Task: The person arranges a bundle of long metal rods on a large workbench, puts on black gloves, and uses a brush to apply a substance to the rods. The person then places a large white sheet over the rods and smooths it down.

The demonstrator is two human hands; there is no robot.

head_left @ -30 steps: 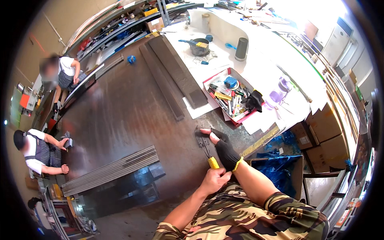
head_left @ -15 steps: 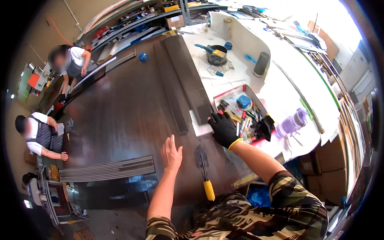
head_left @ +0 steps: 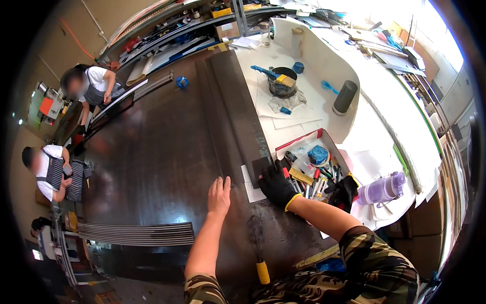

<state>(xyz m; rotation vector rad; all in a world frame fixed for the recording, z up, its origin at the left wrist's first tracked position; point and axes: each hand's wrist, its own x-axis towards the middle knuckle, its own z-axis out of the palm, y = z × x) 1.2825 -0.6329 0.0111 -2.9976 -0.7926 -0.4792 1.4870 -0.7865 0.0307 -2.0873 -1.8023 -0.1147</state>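
My right hand (head_left: 277,187), in a black glove with a yellow cuff, is closed at the edge of a small dark rectangular piece (head_left: 261,171). That piece lies over the near end of a long dark board (head_left: 234,96), partly covering a white sheet (head_left: 252,191). My bare left hand (head_left: 219,196) is open, palm down, fingers stretched forward beside the near end of a narrower dark strip (head_left: 215,116). Whether its fingertips touch the strip, I cannot tell. Between my forearms lies a flat-bladed tool with a yellow handle (head_left: 262,272).
A red-edged box (head_left: 298,144) of markers, a black glove (head_left: 346,192) and a purple bottle (head_left: 379,188) sit at the right. Beyond are a black pot (head_left: 282,83) and a dark cylinder (head_left: 346,97). Grey strips (head_left: 136,234) lie at left; two people work at the left edge.
The small dark piece now covers part of the white sheet by my right hand. My left hand has turned palm down near the strip's end. The view has shifted slightly.
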